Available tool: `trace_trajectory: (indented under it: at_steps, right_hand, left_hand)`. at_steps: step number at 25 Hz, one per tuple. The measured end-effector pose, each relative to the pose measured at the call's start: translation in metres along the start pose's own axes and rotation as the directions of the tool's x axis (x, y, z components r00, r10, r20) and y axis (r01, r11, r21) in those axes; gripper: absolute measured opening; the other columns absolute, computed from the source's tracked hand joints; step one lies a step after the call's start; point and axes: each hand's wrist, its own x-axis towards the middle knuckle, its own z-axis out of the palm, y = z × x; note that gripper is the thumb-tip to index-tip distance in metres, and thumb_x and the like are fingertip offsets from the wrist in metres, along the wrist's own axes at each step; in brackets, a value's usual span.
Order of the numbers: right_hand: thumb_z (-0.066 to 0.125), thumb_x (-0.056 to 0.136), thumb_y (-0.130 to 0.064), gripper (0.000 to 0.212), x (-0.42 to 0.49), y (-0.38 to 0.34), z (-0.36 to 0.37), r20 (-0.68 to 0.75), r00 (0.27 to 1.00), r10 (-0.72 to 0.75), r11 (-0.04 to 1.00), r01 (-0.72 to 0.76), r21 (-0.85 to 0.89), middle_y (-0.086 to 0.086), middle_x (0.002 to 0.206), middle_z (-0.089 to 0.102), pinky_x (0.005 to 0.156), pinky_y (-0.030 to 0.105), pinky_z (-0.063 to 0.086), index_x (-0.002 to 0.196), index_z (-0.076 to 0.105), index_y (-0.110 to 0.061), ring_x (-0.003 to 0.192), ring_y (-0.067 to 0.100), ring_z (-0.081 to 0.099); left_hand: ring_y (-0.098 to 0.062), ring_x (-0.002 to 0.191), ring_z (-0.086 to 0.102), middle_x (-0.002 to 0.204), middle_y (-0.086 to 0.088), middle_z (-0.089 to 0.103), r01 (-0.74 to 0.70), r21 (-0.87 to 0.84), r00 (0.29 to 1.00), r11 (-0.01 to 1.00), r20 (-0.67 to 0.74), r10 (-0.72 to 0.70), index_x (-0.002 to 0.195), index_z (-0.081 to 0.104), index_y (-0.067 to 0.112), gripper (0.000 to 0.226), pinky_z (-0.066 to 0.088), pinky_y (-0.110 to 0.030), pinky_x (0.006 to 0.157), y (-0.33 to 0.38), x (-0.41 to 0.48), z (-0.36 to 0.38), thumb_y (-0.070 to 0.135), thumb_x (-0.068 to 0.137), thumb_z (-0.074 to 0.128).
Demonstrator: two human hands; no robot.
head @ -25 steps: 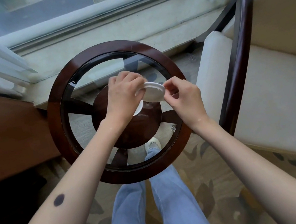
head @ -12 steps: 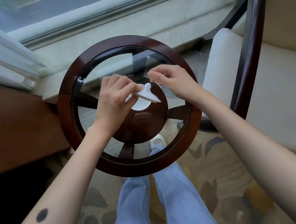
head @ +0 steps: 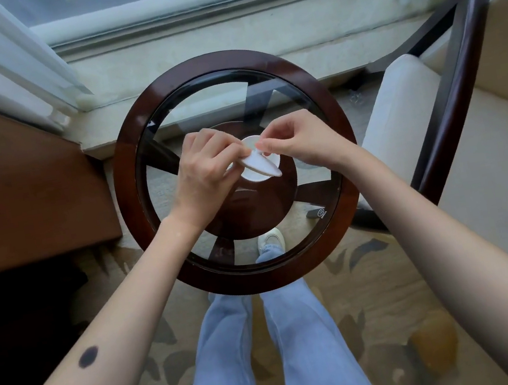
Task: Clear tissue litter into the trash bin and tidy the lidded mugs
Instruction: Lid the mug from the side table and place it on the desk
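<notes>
Left hand (head: pixel 206 173): fingers curled on the edge of the white lid (head: pixel 258 166). The lid sits tilted over the open mug (head: pixel 251 142), mid counter (head: pixel 128 192). Right hand (head: pixel 303 143): fingers pinching the lid from the right. Status: lid not yet seated; no tissue or bin in view.

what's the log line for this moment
left hand: grips white round lid | right hand: pinches lid | lid: tilted over white mug | mug: on round glass-topped table

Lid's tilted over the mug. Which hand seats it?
Right, probably: the right hand pinches the lid near its middle, over the mug; the left hand only grips its edge.
</notes>
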Motion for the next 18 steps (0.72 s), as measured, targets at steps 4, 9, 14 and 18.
trace_trajectory:
  at_steps: [4, 9, 14, 18]
  right_hand:
    - [0.069, 0.076, -0.019, 0.008, -0.003, 0.005, -0.004, -0.233, 0.969, -0.08, 0.993, 0.057, -0.105, -0.003, 0.073, 0.067, 0.066, 0.012, 0.046, 0.079, 0.071, -0.012, 0.064, 0.001, 0.057]
    - [0.067, 0.077, -0.016, 0.01, -0.009, 0.013, 0.006, -0.302, 0.942, -0.146, 0.969, 0.074, -0.237, 0.006, 0.078, 0.069, 0.071, 0.026, 0.05, 0.082, 0.069, -0.008, 0.07, 0.014, 0.06]
    - [0.067, 0.077, -0.017, 0.013, 0.0, 0.02, 0.028, -0.226, 0.955, -0.191, 0.925, 0.098, -0.368, 0.008, 0.082, 0.069, 0.075, 0.029, 0.043, 0.086, 0.067, -0.008, 0.077, 0.017, 0.057]
    - [0.066, 0.078, -0.019, 0.014, 0.009, 0.025, 0.036, -0.203, 0.962, -0.184, 0.903, 0.084, -0.421, 0.007, 0.083, 0.067, 0.072, 0.025, 0.036, 0.088, 0.066, -0.009, 0.081, 0.019, 0.056]
  left_hand:
    - [-0.027, 0.112, 0.047, 0.119, -0.014, 0.056, 0.418, -0.088, 0.887, 0.904, 0.257, -0.385, 0.127, 0.046, 0.011, 0.058, 0.037, -0.043, 0.096, -0.01, -0.015, 0.012, 0.016, 0.075, 0.07]
    - [-0.027, 0.114, 0.046, 0.119, -0.01, 0.057, 0.68, -0.076, 0.673, 0.729, 0.458, -0.58, 0.118, 0.058, 0.012, 0.032, 0.036, -0.048, 0.101, -0.025, -0.029, 0.031, 0.02, 0.087, 0.058]
    - [-0.028, 0.11, 0.05, 0.111, -0.009, 0.064, 0.706, -0.076, 0.635, 0.704, 0.507, -0.583, 0.103, 0.066, 0.014, 0.021, 0.039, -0.052, 0.096, -0.035, -0.023, 0.043, 0.025, 0.09, 0.053]
    - [-0.028, 0.093, 0.058, 0.094, -0.01, 0.068, 0.73, -0.07, 0.594, 0.68, 0.558, -0.58, 0.084, 0.069, 0.01, 0.022, 0.046, -0.048, 0.085, -0.038, -0.026, 0.051, 0.027, 0.088, 0.056]
